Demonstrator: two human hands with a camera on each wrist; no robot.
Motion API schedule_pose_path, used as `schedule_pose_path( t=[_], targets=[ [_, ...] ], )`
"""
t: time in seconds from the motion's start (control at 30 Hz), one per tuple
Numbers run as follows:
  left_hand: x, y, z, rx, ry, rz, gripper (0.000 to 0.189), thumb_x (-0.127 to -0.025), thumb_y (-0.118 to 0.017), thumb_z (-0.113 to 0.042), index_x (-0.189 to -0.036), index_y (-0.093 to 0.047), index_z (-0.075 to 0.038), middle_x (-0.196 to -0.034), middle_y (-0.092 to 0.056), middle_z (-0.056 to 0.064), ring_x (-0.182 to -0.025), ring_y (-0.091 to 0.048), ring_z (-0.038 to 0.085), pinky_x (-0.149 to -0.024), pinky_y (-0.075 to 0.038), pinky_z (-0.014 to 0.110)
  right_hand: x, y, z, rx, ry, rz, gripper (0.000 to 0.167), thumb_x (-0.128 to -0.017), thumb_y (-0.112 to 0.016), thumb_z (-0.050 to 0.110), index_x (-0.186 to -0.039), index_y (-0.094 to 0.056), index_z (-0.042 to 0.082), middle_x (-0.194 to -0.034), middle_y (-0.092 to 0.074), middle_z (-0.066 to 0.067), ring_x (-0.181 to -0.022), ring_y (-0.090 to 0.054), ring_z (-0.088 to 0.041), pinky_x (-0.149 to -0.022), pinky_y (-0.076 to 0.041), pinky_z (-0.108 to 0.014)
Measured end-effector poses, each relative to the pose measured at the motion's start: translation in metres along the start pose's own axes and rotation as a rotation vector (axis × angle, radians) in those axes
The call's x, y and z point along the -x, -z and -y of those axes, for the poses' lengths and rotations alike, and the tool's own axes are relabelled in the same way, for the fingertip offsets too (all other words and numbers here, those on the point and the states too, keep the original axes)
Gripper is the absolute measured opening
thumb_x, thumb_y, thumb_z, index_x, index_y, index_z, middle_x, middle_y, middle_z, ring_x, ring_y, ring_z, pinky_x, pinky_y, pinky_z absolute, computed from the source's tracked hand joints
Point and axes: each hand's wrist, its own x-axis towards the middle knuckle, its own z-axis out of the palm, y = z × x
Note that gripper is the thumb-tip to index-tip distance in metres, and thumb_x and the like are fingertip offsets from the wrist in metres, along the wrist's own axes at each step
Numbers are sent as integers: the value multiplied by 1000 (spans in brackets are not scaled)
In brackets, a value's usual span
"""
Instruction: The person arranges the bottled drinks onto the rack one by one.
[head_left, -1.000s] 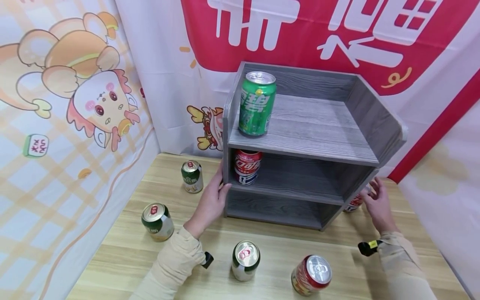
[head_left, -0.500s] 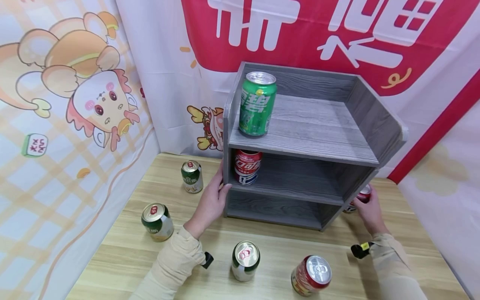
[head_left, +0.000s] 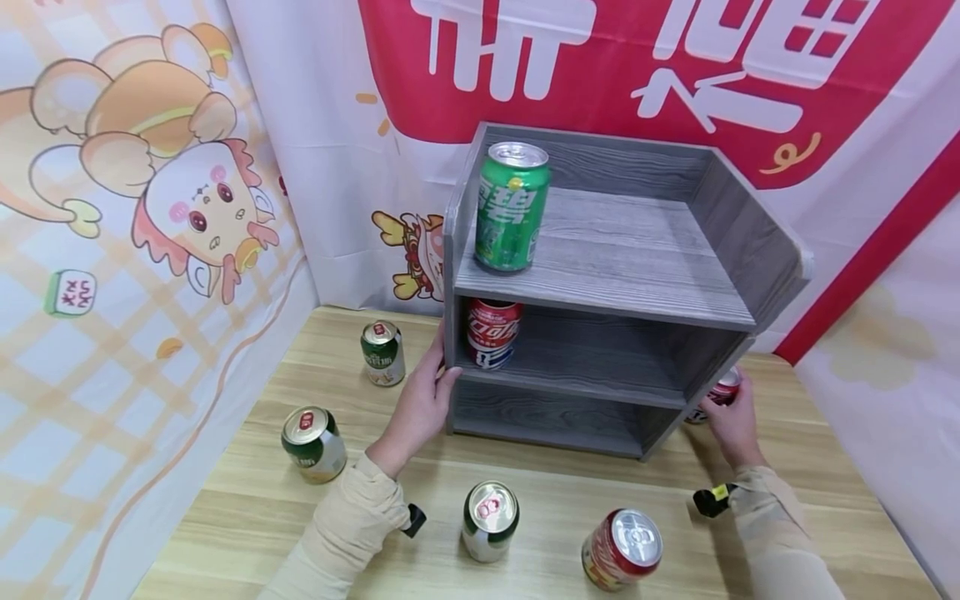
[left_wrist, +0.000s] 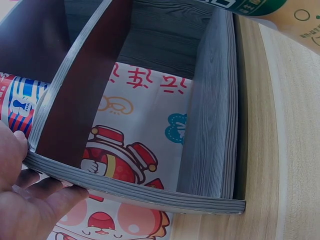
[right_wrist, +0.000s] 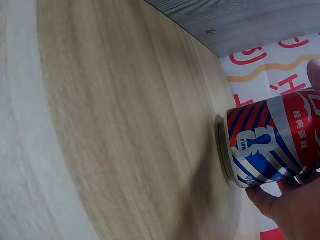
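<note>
A grey wooden shelf unit (head_left: 600,392) stands on the table, and my left hand (head_left: 418,407) grips its left side panel. In the left wrist view the thumb lies at the panel's front edge (left_wrist: 125,194), fingers along the outer face. To the right of the unit, my right hand (head_left: 735,425) holds a red cola can (right_wrist: 275,140) with blue and white stripes, thumb on one side and fingers on the other. The can is upright, its base right at the tabletop. A green soda can (head_left: 513,208) stands on the top shelf, another red cola can (head_left: 493,332) on the middle shelf's left.
On the table stand several more cans: two green and pale cans (head_left: 382,354) (head_left: 315,446) at left, a similar can (head_left: 491,521) in front and a red can (head_left: 622,550) at front right. Printed cloth (head_left: 330,150) walls in the back and sides.
My right hand has moved left and closed round the red cola can beside the shelf unit. My left hand has kept its grip on the side panel.
</note>
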Motion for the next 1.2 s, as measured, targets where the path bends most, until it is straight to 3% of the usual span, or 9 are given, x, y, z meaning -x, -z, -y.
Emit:
schedule_pose_path(
  t=[0.33, 0.5, 0.7, 0.93, 1.2],
  targets=[
    [-1, 1, 1, 9, -4, -1, 67, -106, -49, -4, -164, -15, -9, -166, -24, 13, -148, -33, 31, -116, -40, 45, 0, -4, 11, 115, -30, -25, 71, -92, -64, -5, -153, -27, -3, -116, -46, 8, -101, -49, 0, -81, -45, -4],
    [-1, 0, 2, 9, -6, -5, 67, -106, -49, -4, -164, -16, -9, -166, -24, 13, -148, -33, 31, -115, -40, 45, -3, -4, 5, 131, -35, -40, 66, -93, -64, -2, -151, -31, 3, -116, -46, 9, -100, -49, 1, -80, -45, -3],
    [-1, 0, 1, 22, 6, 3, 67, -106, -49, -5, -164, -16, -9, -166, -24, 14, -148, -33, 32, -116, -40, 44, 2, -3, 4, 148, -33, -83, 52, -93, -68, 3, -136, -42, 17, -110, -49, 12, -97, -50, 2, -80, -45, -6],
    [-1, 0, 2, 14, 0, 0, 67, -106, -49, -4, -164, -16, -8, -166, -25, 15, -148, -34, 31, -116, -40, 44, 7, 0, 10, 234, -33, -114, 52, -95, -69, 16, -140, -44, 7, -110, -49, 14, -101, -48, 2, -86, -40, -10],
    [0, 0, 3, 13, 5, 4, 67, -106, -49, -3, -164, -16, -8, -166, -25, 15, -148, -33, 31, -116, -39, 44, 9, 0, 12, 264, -42, -102, 47, -95, -68, 14, -137, -48, 10, -107, -50, 16, -98, -49, 3, -83, -41, -8]
  ],
)
